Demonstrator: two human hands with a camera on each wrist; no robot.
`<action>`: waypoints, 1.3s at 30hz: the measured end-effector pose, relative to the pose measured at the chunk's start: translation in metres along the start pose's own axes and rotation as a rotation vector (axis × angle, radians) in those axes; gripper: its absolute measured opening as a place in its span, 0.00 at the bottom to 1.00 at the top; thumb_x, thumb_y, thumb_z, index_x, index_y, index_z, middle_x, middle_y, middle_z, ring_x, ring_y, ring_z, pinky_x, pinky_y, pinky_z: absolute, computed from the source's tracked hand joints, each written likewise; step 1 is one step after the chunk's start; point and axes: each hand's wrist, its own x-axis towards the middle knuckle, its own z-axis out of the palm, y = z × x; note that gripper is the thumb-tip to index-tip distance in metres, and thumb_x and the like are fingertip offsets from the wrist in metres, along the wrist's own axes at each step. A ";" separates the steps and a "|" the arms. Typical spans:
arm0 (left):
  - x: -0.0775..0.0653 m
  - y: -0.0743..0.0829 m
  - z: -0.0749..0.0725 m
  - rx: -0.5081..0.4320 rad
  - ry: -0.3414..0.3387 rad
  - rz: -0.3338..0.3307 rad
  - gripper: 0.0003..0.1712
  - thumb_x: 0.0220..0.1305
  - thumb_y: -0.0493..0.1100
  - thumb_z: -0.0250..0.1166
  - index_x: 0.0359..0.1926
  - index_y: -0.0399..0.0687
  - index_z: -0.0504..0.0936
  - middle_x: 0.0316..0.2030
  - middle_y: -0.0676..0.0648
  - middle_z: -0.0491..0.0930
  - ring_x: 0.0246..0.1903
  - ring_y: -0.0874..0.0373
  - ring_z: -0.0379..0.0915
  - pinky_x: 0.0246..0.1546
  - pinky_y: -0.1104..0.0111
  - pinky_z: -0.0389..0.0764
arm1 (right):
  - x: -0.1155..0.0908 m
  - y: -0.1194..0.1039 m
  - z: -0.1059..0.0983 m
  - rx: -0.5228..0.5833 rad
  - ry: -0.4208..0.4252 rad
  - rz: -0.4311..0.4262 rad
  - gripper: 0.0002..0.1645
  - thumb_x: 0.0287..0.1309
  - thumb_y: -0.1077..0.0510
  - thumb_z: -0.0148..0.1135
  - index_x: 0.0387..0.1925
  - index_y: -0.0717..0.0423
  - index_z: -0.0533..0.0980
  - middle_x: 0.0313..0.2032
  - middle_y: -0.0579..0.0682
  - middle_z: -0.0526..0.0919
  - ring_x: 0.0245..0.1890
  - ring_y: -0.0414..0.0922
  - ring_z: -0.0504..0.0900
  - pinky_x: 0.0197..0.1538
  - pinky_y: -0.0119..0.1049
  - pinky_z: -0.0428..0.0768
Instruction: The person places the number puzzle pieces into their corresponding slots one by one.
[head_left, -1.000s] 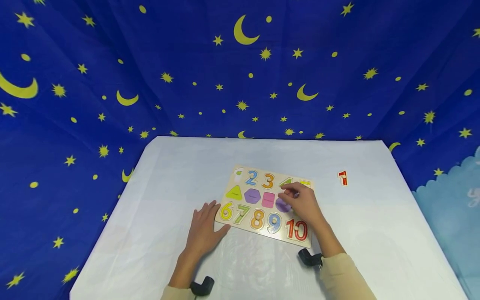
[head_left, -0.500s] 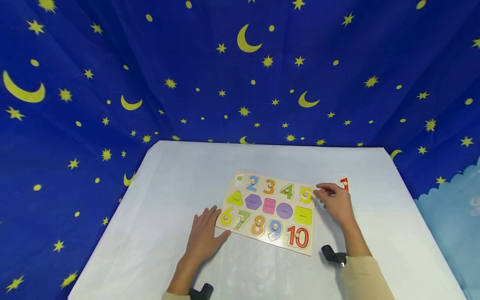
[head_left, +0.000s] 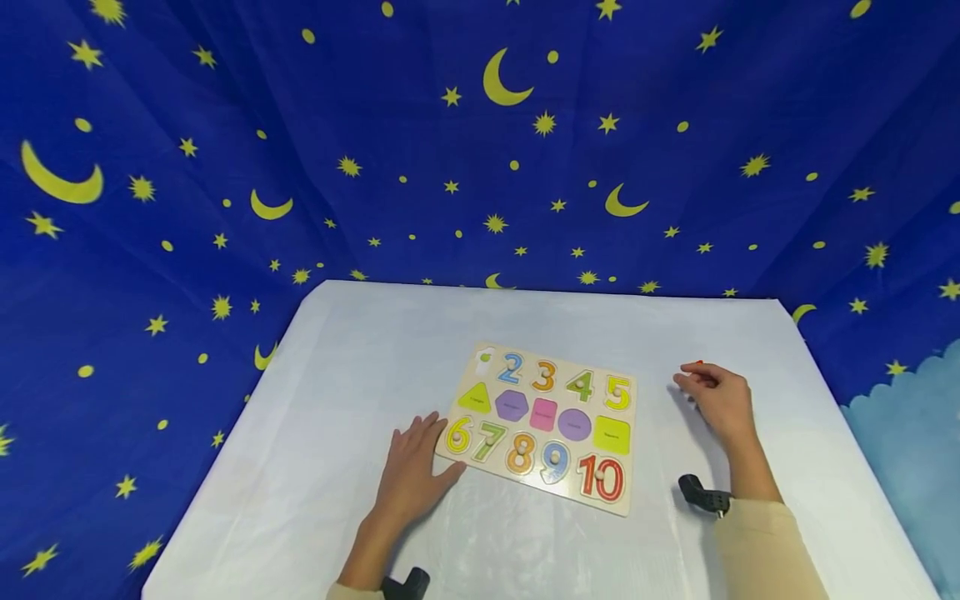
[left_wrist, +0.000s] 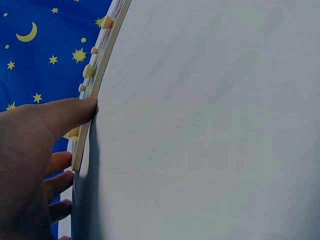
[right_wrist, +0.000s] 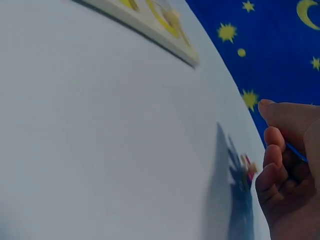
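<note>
A wooden number puzzle board (head_left: 597, 403) lies tilted on the white table, with pegged numbers 2 to 10 sitting in it. Its slot for 1 (head_left: 484, 360), at the far left corner, holds no piece. My left hand (head_left: 412, 468) rests spread at the board's near left corner; in the left wrist view its thumb (left_wrist: 75, 111) touches the front edge. To the right of the board, my right hand (head_left: 722, 408) hovers with loosely bent fingers and nothing in them. A red number 1 piece (right_wrist: 248, 171) lies beyond it, mostly hidden by the hand in the head view.
The white-covered table (head_left: 360, 358) extends around the board. A blue curtain (head_left: 420, 125) with yellow moons and stars hangs behind and at the left. Each wrist carries a black camera mount, such as the right one (head_left: 703, 495).
My right hand has moved from over the board's right part rightward to the red number 1 piece, covering most of it. My left hand stays at the board's corner.
</note>
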 end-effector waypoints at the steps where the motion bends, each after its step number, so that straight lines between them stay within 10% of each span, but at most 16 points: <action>1: 0.000 0.000 0.000 0.003 0.000 -0.001 0.44 0.55 0.64 0.66 0.69 0.50 0.65 0.71 0.48 0.58 0.71 0.48 0.44 0.70 0.49 0.38 | 0.002 0.002 -0.003 0.002 0.004 -0.004 0.23 0.58 0.46 0.66 0.46 0.59 0.82 0.34 0.53 0.81 0.27 0.38 0.74 0.24 0.27 0.73; 17: -0.001 -0.002 -0.002 0.000 0.003 0.002 0.45 0.56 0.64 0.65 0.69 0.50 0.65 0.71 0.49 0.57 0.72 0.49 0.43 0.70 0.50 0.37 | 0.020 0.028 -0.011 -0.019 0.020 0.177 0.27 0.59 0.47 0.63 0.54 0.58 0.79 0.38 0.54 0.78 0.35 0.45 0.71 0.30 0.30 0.68; 39: 0.000 0.001 -0.001 0.002 -0.011 -0.017 0.45 0.55 0.65 0.65 0.69 0.51 0.65 0.71 0.49 0.57 0.72 0.49 0.43 0.70 0.51 0.37 | 0.025 0.033 -0.005 -0.049 0.034 0.198 0.28 0.59 0.43 0.62 0.53 0.58 0.80 0.42 0.57 0.80 0.44 0.50 0.72 0.40 0.37 0.68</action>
